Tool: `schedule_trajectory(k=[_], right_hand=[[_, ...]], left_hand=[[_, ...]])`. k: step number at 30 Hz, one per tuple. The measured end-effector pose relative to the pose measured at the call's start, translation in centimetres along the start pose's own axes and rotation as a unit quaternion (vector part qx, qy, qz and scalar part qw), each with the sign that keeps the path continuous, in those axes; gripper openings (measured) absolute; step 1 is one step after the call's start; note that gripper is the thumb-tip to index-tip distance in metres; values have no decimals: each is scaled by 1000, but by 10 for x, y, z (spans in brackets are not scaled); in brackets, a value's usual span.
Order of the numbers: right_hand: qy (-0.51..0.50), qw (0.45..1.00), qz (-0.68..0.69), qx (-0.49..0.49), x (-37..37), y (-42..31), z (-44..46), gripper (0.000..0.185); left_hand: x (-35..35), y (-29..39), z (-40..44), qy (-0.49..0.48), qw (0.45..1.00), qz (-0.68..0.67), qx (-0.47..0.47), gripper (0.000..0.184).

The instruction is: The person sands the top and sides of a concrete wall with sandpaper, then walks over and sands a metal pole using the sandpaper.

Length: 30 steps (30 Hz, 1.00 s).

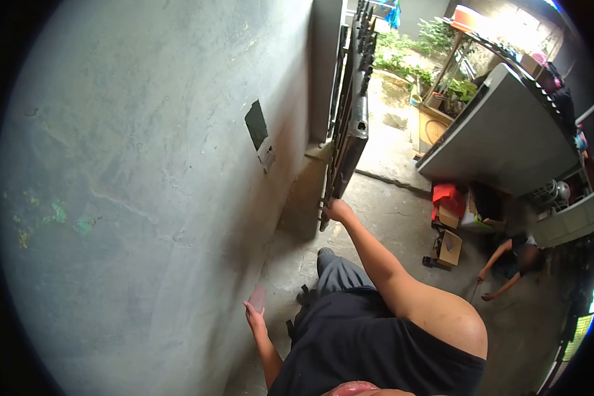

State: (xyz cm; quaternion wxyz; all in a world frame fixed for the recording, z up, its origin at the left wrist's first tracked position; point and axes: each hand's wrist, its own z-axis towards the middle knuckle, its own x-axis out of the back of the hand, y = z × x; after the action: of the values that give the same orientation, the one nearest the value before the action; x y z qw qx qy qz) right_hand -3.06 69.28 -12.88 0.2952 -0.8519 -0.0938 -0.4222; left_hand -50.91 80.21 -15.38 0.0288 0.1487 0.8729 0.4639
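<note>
My left hand (255,319) is low beside the grey wall (145,198), its fingers closed on a flat, reddish-brown rectangular piece (257,299). Its exact kind cannot be made out. With my right arm stretched forward, my right hand (337,210) grips the lower near edge of a dark metal gate (353,142). The gate stands swung inward, close to the wall, and its inner fingers' side is partly hidden from me.
A rough hole (256,125) is cut in the wall. A person (518,257) crouches at the right, holding a thin rod. Cardboard boxes (449,248) and a red cloth (447,198) lie near a large grey panel (508,132). Beyond the doorway are plants (402,53).
</note>
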Motion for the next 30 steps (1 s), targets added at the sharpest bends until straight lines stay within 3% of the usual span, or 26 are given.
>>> schedule_trajectory(k=[2,3,6,8,12,14,16,18,19,23,25,28,30], right_hand=[[145,988,58,7,4,-7,-14,36],[146,986,72,41,4,-9,-15,35],[181,976,83,85,4,-18,-22,37],[165,978,95,81,-1,-27,-27,41],[7,962,101,252,-19,-21,-53,43],[-219,950,41,221,-32,-1,-40,44],[-278,946,11,165,1,2,-72,49],[-234,956,-42,174,-15,45,-52,46],[-189,960,-95,185,-23,68,-38,47],[-201,963,19,177,19,138,-28,54],[-180,970,22,164,50,176,-22,53],[-164,981,61,91,80,239,-12,50],[-152,987,29,54,122,275,-23,47]], left_hand=[[-12,26,3,-49,998,39,-16,77],[-19,39,5,-95,992,73,-33,75],[-40,57,21,-101,988,93,-69,74],[-56,66,28,-101,986,109,-75,74],[-96,78,14,-143,982,99,-76,74],[-116,77,3,-167,973,136,-89,74],[-144,68,-1,-190,961,170,-103,74],[-173,53,-4,-202,954,199,-103,73],[-200,103,-57,-216,948,226,-66,73],[-274,58,-50,-273,943,183,-48,72],[-321,38,-51,-357,926,36,118,68],[-390,54,-77,-440,875,28,200,63],[-443,68,-80,-485,853,21,194,62]])
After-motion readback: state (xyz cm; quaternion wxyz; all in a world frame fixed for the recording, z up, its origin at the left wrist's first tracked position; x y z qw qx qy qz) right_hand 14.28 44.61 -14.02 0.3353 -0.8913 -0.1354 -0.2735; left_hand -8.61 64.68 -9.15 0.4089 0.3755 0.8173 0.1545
